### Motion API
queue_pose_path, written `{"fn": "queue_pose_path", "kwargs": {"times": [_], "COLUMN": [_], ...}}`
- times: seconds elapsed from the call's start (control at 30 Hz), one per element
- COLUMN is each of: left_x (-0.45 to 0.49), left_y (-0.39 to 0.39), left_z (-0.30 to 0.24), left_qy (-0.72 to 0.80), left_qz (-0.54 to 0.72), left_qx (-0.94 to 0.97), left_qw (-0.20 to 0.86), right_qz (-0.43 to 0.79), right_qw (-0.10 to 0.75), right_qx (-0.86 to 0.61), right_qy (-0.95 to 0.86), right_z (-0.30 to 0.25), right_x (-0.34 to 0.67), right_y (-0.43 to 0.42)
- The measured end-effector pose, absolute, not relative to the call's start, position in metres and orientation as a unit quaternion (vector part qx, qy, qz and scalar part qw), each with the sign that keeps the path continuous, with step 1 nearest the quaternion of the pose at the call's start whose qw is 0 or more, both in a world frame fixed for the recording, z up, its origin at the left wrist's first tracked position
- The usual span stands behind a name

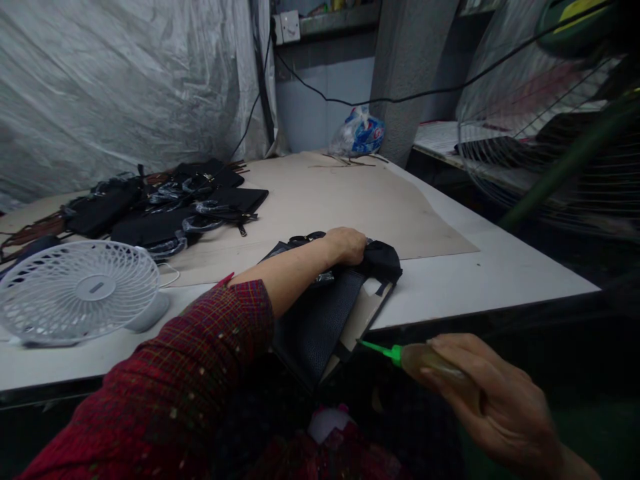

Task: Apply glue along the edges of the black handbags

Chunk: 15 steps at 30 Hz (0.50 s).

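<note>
A black leather-look bag (320, 327) lies tilted over the table's front edge, its beige inner side showing at the right. Closed on the bag's upper part is my left hand (349, 245), reaching across from the left; its fingertips are partly hidden. My right hand (495, 393) is wrapped round a squeeze bottle (440, 373) of amber-brown content. The bottle's green nozzle (380, 348) points left, its dark tip close to the bag's lower right edge. Whether the tip touches the bag I cannot tell.
Several black bags (165, 207) with plastic-wrapped handles lie piled at the back left. A white fan (90, 290) stands at the left front. Brown sheeting (325, 193) covers part of the white table (450, 287). A large caged fan (545, 147) is at right, with a cable (350, 103) overhead.
</note>
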<state>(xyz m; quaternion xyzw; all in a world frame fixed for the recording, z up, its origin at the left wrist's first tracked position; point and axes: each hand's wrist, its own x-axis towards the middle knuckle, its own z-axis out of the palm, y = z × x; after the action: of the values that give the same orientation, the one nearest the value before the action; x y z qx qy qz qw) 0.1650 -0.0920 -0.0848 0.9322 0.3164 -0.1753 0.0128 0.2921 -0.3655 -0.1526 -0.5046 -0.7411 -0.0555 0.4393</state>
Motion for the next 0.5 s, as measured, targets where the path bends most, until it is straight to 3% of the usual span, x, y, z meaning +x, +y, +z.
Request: {"fn": "queue_pose_path", "kwargs": {"times": [0.1,0.5], "left_x": [0.165,0.162], "left_y": [-0.092,-0.094], "left_z": [-0.086,-0.085], "left_qy": [0.313,0.320], "left_qz": [-0.172,-0.166], "left_qx": [0.934,0.933], "left_qw": [0.012,0.012], "right_qz": [-0.091,-0.038], "right_qw": [0.454,0.435], "right_qx": [-0.523,-0.514], "right_qy": [-0.716,-0.738], "right_z": [-0.155,-0.148], "right_x": [0.291,0.273], "right_y": [-0.367,-0.377]}}
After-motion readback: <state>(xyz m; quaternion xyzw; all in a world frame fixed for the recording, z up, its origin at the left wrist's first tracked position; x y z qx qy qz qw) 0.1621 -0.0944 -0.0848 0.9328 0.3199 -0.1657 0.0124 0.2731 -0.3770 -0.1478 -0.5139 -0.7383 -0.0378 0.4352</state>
